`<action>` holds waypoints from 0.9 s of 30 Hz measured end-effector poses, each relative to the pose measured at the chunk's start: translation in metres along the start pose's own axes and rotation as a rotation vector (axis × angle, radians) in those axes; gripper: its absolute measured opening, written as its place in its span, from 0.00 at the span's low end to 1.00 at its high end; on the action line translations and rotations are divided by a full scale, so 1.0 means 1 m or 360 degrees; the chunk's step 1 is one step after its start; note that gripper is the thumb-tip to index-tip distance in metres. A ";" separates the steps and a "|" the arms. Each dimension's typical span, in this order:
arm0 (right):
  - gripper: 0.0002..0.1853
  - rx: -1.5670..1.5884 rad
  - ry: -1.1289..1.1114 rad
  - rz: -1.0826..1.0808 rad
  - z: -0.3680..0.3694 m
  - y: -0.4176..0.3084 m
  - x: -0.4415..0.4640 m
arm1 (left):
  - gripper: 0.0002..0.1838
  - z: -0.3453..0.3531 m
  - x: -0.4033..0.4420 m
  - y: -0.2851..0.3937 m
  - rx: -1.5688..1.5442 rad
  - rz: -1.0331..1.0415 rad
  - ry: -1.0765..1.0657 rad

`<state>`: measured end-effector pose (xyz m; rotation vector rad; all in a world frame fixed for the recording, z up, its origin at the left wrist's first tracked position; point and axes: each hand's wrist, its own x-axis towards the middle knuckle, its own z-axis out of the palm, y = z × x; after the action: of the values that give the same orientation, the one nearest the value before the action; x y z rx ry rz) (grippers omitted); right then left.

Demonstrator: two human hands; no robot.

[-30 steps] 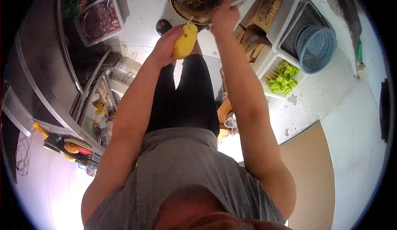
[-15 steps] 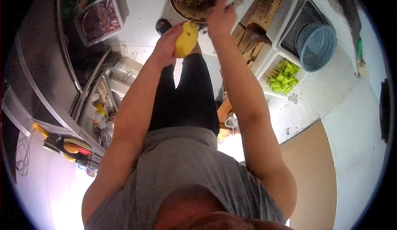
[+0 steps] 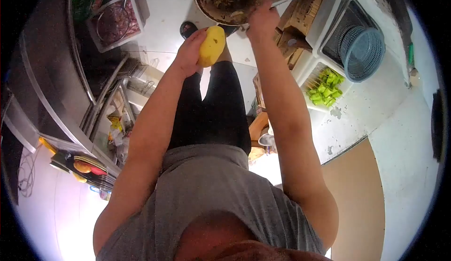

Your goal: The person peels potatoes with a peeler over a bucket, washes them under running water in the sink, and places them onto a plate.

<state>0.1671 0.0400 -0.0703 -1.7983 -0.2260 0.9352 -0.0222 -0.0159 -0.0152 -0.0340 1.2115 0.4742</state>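
Note:
My left hand (image 3: 190,54) is wrapped round a peeled yellow potato (image 3: 212,46) that has a few dark spots. Beside it and farther right, my right hand (image 3: 263,20) is closed on a pale peeling tool (image 3: 281,0); only one end sticks out past the fingers, so its exact kind is unclear. That hand is apart from the potato, at the right rim of a round bin (image 3: 199,8) with brown scraps inside.
At the left, a white tub (image 3: 100,45) holds reddish meat pieces and a wire strainer (image 3: 112,24). Cardboard (image 3: 303,10), a blue-grey basket (image 3: 361,57) and skewered green pieces (image 3: 324,89) are on the right. A sandal (image 3: 188,28) shows near the bin.
My right hand has moved right and slightly down with the tool, away from the potato. The left hand still grips the potato, almost unmoved. The whole view has shifted slightly.

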 end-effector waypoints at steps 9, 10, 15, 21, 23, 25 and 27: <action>0.19 -0.0452 -0.0388 0.0024 0.004 -0.023 -0.076 | 0.24 -0.003 0.012 -0.007 -0.0102 0.0027 -0.0217; 0.19 -0.0452 -0.0252 -0.0080 0.004 -0.015 -0.065 | 0.24 -0.003 0.010 -0.006 -0.0076 0.0019 -0.0205; 0.18 -0.0065 -0.0063 0.0087 0.007 -0.020 -0.025 | 0.25 -0.011 0.008 -0.004 -0.0141 -0.0091 -0.0068; 0.17 0.0155 -0.0078 0.0482 -0.001 -0.037 -0.044 | 0.27 -0.014 0.015 -0.006 -0.0251 -0.0071 -0.0274; 0.17 0.0088 -0.0196 0.0442 0.003 -0.034 -0.058 | 0.27 -0.012 0.015 -0.005 -0.0239 -0.0100 -0.0317; 0.17 0.0119 -0.0233 0.0433 0.006 -0.031 -0.065 | 0.27 -0.008 0.012 -0.003 -0.0265 -0.0127 -0.0341; 0.18 0.0088 -0.0251 0.0384 0.006 -0.031 -0.068 | 0.27 -0.006 0.008 -0.001 -0.0326 -0.0143 -0.0340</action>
<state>0.1250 0.0201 -0.0116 -1.7273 -0.0813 1.2446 -0.0253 -0.0157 -0.0251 -0.2071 0.9448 0.5081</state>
